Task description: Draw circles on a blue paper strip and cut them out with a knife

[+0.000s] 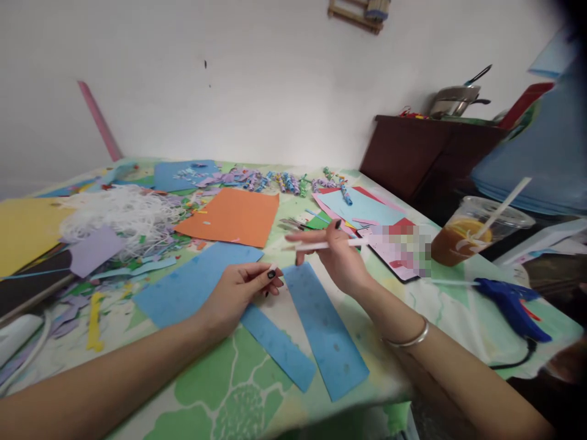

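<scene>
Across the table with the green-and-white leaf-patterned cloth [220, 391], craft paper lies scattered, and everything here is placed against the broad orange paper sheet [232, 215] near the middle. Nearer the person than the orange sheet lies a large blue speckled paper sheet [192, 284], its far corner just short of the orange edge. To the right of that, and nearer still, lie two cut pieces: a wide blue paper strip [323, 327] and a narrower blue paper strip [277, 348], touching or nearly so at their upper ends. Left of the orange sheet sits a heap of white shredded paper strands [121, 217] with a lilac paper square [94, 249] at its near edge. Beyond the orange sheet runs a row of small curled paper rolls in purple, blue and green [275, 181]. Well to its right stand a clear plastic cup of brown drink with a straw [468, 235] and, nearer the person, a blue hot-glue gun [511, 305].

The left hand [238, 293], just on the near side of the orange sheet and over the large blue sheet's right edge, is closed, thumb and fingertips pinched on something too small to make out. The right hand [337, 256], near the orange sheet's right corner, grips a thin white stick [328, 245] between thumb and fingers, held roughly level above the wide strip's far end.
</scene>
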The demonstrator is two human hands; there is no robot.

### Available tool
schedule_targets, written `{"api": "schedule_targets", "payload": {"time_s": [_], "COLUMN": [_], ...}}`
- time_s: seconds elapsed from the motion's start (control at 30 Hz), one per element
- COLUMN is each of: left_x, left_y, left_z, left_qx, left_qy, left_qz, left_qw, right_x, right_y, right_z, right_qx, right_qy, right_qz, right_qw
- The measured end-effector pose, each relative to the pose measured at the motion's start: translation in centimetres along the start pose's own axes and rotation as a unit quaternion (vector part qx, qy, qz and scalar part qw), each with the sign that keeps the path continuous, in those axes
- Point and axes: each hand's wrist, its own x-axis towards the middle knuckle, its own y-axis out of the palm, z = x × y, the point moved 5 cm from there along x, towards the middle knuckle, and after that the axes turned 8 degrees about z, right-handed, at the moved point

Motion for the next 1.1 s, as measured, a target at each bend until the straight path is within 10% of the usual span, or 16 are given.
{"api": "schedule_targets", "payload": {"time_s": [1.1], "left_x": [-0.4], "left_y": [1.0], "left_z": [-0.9], "left_qx": [0.135], "left_qy": [-0.017], "left_qz": [0.068], "left_qw": [0.988], "right_x": [-0.1], "right_y": [-0.3], "right_z": [-0.4], "right_qx": [0.093], "right_qy": [0.063], "right_qz": [0.056], "right_qw": [0.992]}}
